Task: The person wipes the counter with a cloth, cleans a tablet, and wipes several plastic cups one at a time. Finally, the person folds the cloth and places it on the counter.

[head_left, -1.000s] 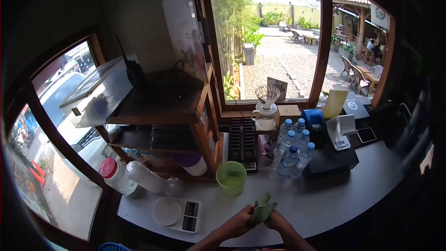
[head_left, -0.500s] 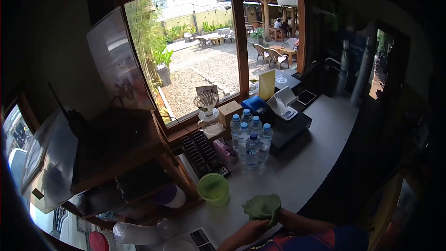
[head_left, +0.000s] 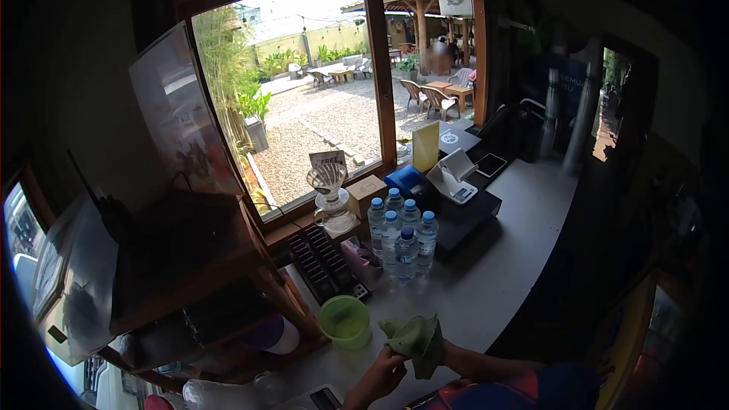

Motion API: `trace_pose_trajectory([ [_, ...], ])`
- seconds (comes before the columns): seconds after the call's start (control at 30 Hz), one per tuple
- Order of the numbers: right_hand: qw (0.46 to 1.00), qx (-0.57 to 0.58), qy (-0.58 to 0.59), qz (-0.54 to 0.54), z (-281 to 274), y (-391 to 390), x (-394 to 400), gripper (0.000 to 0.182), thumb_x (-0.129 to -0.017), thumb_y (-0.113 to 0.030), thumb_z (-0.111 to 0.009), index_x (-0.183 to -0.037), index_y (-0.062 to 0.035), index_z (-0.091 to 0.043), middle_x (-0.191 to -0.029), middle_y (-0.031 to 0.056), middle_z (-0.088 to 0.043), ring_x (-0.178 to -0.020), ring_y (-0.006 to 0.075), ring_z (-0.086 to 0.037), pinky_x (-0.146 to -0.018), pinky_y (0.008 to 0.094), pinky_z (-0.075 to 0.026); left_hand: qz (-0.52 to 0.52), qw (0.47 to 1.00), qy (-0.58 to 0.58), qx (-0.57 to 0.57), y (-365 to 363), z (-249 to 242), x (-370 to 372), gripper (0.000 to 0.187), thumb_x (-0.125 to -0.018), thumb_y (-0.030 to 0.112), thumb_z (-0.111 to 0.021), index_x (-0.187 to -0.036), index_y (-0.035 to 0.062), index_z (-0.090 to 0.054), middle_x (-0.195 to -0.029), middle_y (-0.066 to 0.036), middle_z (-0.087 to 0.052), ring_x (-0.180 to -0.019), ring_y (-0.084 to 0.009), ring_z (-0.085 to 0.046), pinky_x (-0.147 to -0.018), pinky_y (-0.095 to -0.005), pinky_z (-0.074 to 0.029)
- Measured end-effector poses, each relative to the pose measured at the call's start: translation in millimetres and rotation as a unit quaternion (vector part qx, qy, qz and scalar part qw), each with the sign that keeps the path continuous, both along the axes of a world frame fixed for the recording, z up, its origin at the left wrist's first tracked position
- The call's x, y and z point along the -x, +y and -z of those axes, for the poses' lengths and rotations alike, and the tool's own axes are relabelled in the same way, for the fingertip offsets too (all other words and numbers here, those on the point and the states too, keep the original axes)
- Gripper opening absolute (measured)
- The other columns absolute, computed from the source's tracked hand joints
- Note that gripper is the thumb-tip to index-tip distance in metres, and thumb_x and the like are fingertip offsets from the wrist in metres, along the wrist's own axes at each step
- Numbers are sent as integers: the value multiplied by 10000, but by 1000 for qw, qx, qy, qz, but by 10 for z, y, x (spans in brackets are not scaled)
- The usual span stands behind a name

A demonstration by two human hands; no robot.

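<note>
A green cloth is bunched up over the near part of the counter, with its folds hanging down. My left hand is closed on the cloth's left side, fingers pinching it. From the right, my right hand reaches into the cloth and grips it; the folds cover most of its fingers. Whether anything is wrapped inside the cloth cannot be seen. Just left of the cloth stands a translucent green tub, apart from both hands.
Several water bottles with blue caps stand together on the counter. Behind them are a black cash drawer, a tablet stand and a glass dripper with server. A wooden shelf rises at left.
The cloth has been turned and lifted so its folds now point upward and hang down. My left hand has moved left and opened slightly from my right. The camera view has shifted a little.
</note>
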State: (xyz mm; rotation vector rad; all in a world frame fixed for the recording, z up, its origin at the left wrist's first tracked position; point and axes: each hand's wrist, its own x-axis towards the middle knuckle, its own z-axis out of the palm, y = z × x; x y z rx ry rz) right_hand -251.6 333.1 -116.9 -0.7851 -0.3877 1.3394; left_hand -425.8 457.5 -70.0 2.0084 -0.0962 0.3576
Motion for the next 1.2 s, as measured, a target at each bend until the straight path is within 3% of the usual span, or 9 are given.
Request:
trace_pose_trajectory([
  [0.13, 812, -106, -573, 32, -271, 210, 188, 550, -871, -258, -720, -1337, -48, -518, -1206, 88, -603, -1072, 185, -613, -935, 332, -500, -150, 971, 25, 186, -191, -653, -26, 441, -810, -39, -622, -1244, 36, -618, -1278, -172, -595, -1059, -343, -650, -903, -407, -513],
  [0.23, 831, -75, -549, 42, -552, 128, 376, 729, -855, -256, -722, -1471, -37, -399, -1290, 128, -552, -1139, 264, -566, -978, 383, -471, -110, 981, 152, 45, -44, -177, -3, 465, -850, 17, -613, -1312, 23, -559, -1273, -157, -611, -1054, -343, -663, -912, -403, -512],
  [0.43, 585, -186, -787, 63, -674, 113, 350, 614, -684, -280, -737, -1265, -130, -608, -1593, 200, -320, -1333, 408, -432, -1078, 472, -378, 0, 997, 76, 21, -92, 159, -39, 472, -908, 35, -571, -1375, 30, -502, -1306, -143, -596, -1150, -314, -623, -942, -394, -511],
  [0.53, 625, -186, -757, -25, -552, 93, 283, 678, -756, -264, -759, -1384, -130, -543, -1604, 176, -308, -1376, 365, -417, -1119, 461, -365, 104, 973, 160, 127, 8, 311, 49, 465, -917, 36, -569, -1377, 33, -502, -1307, -137, -596, -1156, -304, -618, -944, -394, -510],
  [0.6, 821, -127, -534, -159, -521, 21, 305, 751, -809, -232, -776, -1475, -124, -447, -1635, 139, -257, -1418, 306, -375, -1160, 447, -334, 140, 960, 179, 161, 43, 389, 105, 460, -923, 37, -567, -1378, 35, -502, -1308, -133, -595, -1160, -298, -615, -945, -394, -509],
  [0.67, 882, -124, -397, -222, -551, -59, 305, 790, -845, -202, -782, -1526, -124, -390, -1651, 115, -227, -1441, 266, -353, -1180, 434, -321, 155, 955, 180, 177, 41, 454, 125, 455, -929, 37, -565, -1379, 37, -502, -1308, -129, -594, -1164, -292, -612, -946, -394, -508],
  [0.93, 843, -229, -423, -241, -714, -240, 145, 819, -898, -273, -748, -1568, -117, -303, -1659, 118, -197, -1474, 258, -313, -1190, 414, -307, 167, 966, 95, 172, -112, 724, 41, 436, -952, 40, -558, -1384, 44, -503, -1311, -114, -592, -1179, -266, -600, -951, -395, -505],
  [1.07, 929, -128, -267, -223, -923, -316, 157, 842, -824, -231, -823, -1526, -93, -379, -1602, 140, -305, -1438, 268, -345, -1178, 397, -305, 62, 976, 99, 186, -195, 482, 34, 409, -973, 71, -567, -1378, 47, -515, -1313, -99, -590, -1167, -236, -597, -972, -384, -493],
  [1.2, 781, -65, -608, -126, -766, -376, 93, 836, -762, -135, -818, -1464, -27, -378, -1381, 159, -475, -1242, 252, -512, -1090, 373, -403, 8, 976, 134, 170, -175, 21, -18, 341, -984, 99, -576, -1321, 45, -575, -1328, -108, -590, -1153, -240, -599, -991, -383, -482],
])
